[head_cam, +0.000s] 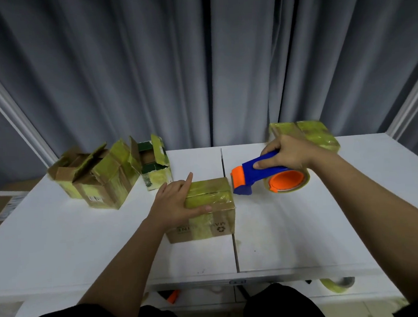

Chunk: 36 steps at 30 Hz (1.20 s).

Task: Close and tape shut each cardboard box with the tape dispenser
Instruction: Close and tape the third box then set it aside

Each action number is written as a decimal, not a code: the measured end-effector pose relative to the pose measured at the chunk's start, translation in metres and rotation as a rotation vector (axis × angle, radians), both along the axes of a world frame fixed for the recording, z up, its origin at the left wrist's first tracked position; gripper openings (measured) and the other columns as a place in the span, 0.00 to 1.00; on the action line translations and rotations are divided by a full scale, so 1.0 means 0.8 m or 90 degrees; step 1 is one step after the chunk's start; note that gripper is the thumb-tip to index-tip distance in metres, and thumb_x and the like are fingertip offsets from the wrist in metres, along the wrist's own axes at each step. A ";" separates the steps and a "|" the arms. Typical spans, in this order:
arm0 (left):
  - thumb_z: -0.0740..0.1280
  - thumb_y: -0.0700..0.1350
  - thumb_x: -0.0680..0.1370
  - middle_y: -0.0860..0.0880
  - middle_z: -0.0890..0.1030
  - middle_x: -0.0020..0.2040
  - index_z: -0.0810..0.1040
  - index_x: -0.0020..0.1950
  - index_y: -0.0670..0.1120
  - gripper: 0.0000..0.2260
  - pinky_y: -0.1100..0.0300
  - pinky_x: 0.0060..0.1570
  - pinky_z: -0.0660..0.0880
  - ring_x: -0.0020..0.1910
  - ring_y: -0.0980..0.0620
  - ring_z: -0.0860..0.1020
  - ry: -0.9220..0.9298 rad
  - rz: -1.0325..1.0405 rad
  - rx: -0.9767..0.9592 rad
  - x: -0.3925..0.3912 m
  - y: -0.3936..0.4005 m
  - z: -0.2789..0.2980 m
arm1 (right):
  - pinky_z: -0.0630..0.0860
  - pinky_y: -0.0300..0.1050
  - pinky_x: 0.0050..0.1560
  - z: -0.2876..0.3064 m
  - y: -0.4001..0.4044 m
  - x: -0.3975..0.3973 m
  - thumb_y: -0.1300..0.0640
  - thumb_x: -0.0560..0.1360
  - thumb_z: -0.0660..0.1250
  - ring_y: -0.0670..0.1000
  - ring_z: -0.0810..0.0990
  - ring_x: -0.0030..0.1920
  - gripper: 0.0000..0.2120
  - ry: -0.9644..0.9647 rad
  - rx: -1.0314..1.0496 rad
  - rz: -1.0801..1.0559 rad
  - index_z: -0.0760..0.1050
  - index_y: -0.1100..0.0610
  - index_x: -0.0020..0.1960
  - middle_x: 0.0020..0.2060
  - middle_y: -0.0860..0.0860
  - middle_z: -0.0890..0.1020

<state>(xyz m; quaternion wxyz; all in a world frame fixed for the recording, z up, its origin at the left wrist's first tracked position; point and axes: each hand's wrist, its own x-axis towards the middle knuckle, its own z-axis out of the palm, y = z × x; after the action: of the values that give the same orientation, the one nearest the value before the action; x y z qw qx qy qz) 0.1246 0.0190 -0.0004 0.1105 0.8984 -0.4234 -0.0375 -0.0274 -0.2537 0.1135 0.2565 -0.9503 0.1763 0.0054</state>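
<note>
White table (306, 225) bearing: closed box (206, 208) at centre under flat left hand (174, 205); blue-orange tape dispenser (266, 174) just right of it, gripped by right hand (289, 152); three open boxes (105, 175) far left; taped box (307, 134) far right.

Grey-blue curtains (147, 71) are hanging in deep folds across the whole far wall, with pale frame strips (9, 108) slanting down at the left and right edges. A white desk (294, 226) is spreading across the near scene, a dark seam (228, 206) running through its middle. Dim, even light is falling over everything.
</note>
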 end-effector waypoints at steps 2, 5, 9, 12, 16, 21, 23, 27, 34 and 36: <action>0.43 0.82 0.60 0.53 0.65 0.71 0.44 0.78 0.54 0.53 0.49 0.73 0.51 0.70 0.51 0.62 -0.007 -0.007 0.005 0.002 0.001 -0.003 | 0.81 0.48 0.46 -0.012 -0.002 0.001 0.36 0.68 0.71 0.48 0.81 0.43 0.18 0.017 0.002 0.004 0.81 0.47 0.50 0.42 0.45 0.83; 0.42 0.82 0.60 0.53 0.65 0.70 0.43 0.78 0.55 0.52 0.49 0.73 0.50 0.70 0.52 0.61 -0.014 -0.015 0.018 0.006 0.001 -0.004 | 0.81 0.48 0.47 -0.022 -0.008 0.003 0.36 0.69 0.70 0.48 0.81 0.44 0.19 0.032 -0.012 0.004 0.80 0.48 0.53 0.45 0.46 0.83; 0.36 0.82 0.59 0.52 0.64 0.70 0.42 0.77 0.58 0.51 0.46 0.73 0.47 0.71 0.51 0.60 -0.037 -0.030 0.045 0.005 -0.001 -0.003 | 0.81 0.48 0.47 -0.023 -0.008 0.008 0.36 0.69 0.69 0.48 0.80 0.44 0.20 0.048 -0.026 0.015 0.80 0.47 0.54 0.45 0.45 0.83; 0.32 0.81 0.59 0.51 0.59 0.74 0.43 0.75 0.65 0.47 0.44 0.72 0.39 0.75 0.50 0.52 -0.003 -0.024 0.083 0.005 -0.003 0.004 | 0.81 0.49 0.48 -0.022 -0.006 0.012 0.34 0.69 0.69 0.48 0.80 0.44 0.20 0.054 -0.054 0.009 0.79 0.46 0.54 0.45 0.44 0.82; 0.35 0.72 0.70 0.49 0.62 0.74 0.57 0.72 0.61 0.35 0.38 0.71 0.38 0.76 0.46 0.51 0.046 0.112 0.069 -0.013 -0.036 0.013 | 0.80 0.47 0.47 -0.022 -0.002 0.017 0.35 0.69 0.68 0.48 0.79 0.45 0.20 0.057 -0.084 0.007 0.78 0.45 0.55 0.46 0.44 0.81; 0.41 0.80 0.64 0.45 0.64 0.73 0.59 0.72 0.53 0.45 0.31 0.68 0.45 0.74 0.40 0.57 -0.005 0.285 0.087 -0.044 -0.080 0.007 | 0.80 0.47 0.46 -0.028 -0.002 0.011 0.35 0.70 0.69 0.47 0.80 0.43 0.18 0.036 -0.059 0.000 0.80 0.46 0.52 0.44 0.44 0.82; 0.41 0.79 0.65 0.46 0.63 0.74 0.56 0.74 0.57 0.43 0.30 0.67 0.46 0.74 0.40 0.57 -0.022 0.258 0.107 -0.039 -0.080 0.004 | 0.79 0.46 0.45 -0.032 -0.001 0.009 0.37 0.71 0.69 0.47 0.80 0.43 0.17 0.026 -0.037 0.001 0.80 0.47 0.52 0.44 0.45 0.82; 0.41 0.71 0.75 0.49 0.60 0.74 0.53 0.74 0.65 0.29 0.30 0.66 0.39 0.75 0.44 0.53 0.023 0.165 0.099 -0.021 -0.070 0.004 | 0.79 0.45 0.46 -0.032 0.002 -0.005 0.39 0.72 0.69 0.48 0.80 0.44 0.17 0.005 0.032 -0.009 0.80 0.49 0.53 0.44 0.45 0.82; 0.40 0.61 0.81 0.56 0.54 0.76 0.53 0.73 0.68 0.20 0.39 0.69 0.33 0.75 0.50 0.47 -0.041 0.028 0.100 -0.006 -0.053 0.017 | 0.79 0.42 0.43 -0.071 0.040 -0.038 0.35 0.72 0.66 0.46 0.80 0.45 0.21 -0.013 0.106 -0.038 0.77 0.46 0.59 0.47 0.45 0.80; 0.43 0.57 0.82 0.53 0.51 0.77 0.54 0.74 0.67 0.19 0.37 0.71 0.36 0.76 0.46 0.45 0.020 0.092 0.109 -0.009 -0.071 0.009 | 0.79 0.41 0.44 -0.084 0.044 -0.055 0.37 0.72 0.67 0.45 0.80 0.45 0.21 -0.056 0.187 -0.060 0.74 0.42 0.63 0.49 0.44 0.80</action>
<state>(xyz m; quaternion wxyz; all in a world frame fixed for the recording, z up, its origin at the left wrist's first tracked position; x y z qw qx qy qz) 0.1175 -0.0378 0.0071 0.0422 0.9322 -0.3507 -0.0792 -0.0711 -0.2186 0.0465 0.4001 -0.8925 0.2069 -0.0228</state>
